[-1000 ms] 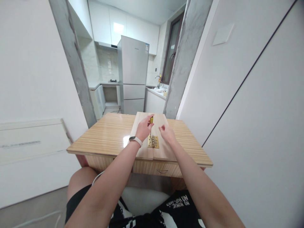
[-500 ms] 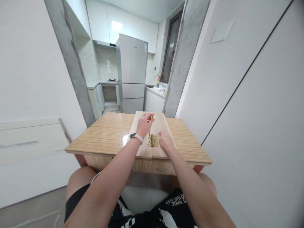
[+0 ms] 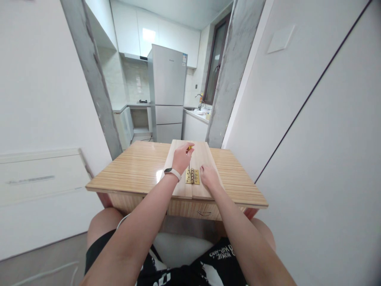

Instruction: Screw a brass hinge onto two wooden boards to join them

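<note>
My left hand (image 3: 182, 155), with a pale band at its wrist, is closed round the yellow-and-black handle of a screwdriver (image 3: 189, 148). The screwdriver stands roughly upright, its thin shaft pointing down to the left leaf of a brass hinge (image 3: 192, 176). That hinge lies opened flat across the seam between two light wooden boards (image 3: 182, 192) lying side by side. My right hand (image 3: 209, 176) rests on the right board, just right of the hinge, with its fingers curled in. Whether anything is inside those fingers is hidden.
Beneath the boards is a striped wooden table (image 3: 131, 169) with a drawer handle (image 3: 204, 213) at its front. My knees are under its front edge. Beyond it stand a silver fridge (image 3: 169, 79) and a sink counter (image 3: 195, 119). A white wall (image 3: 312, 131) rises close on the right.
The whole view has shifted slightly, so everything sits a little further right. My left hand stays on the screwdriver above the hinge, and my right hand stays on the board.
</note>
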